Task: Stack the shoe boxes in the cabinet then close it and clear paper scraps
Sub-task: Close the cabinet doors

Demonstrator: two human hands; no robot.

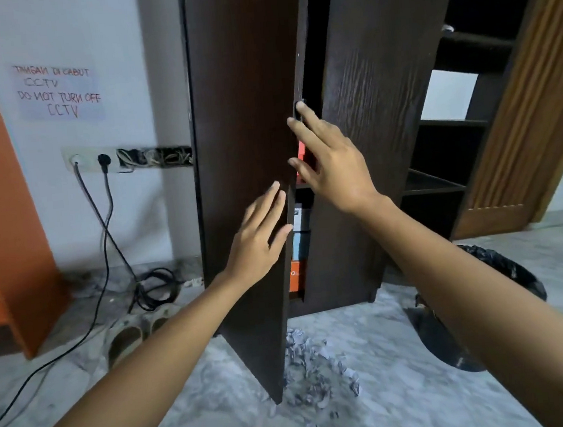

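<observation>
Dark doors (250,154) ajar | boxes (298,242) mostly hidden | left hand (258,239), right hand (330,164) flat, seemingly pushing

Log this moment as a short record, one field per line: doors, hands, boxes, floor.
left door: ajar, left hand flat on its face, fingers spread
right door: ajar, right hand at its inner edge, fingertips near the dark handle
gap between doors: narrow, not yet shut
shoe boxes: stacked inside, seen through the gap; red, white, blue, orange
paper scraps: piled on the floor before the cabinet, not cleared
black bin bag: on the floor to the right
</observation>
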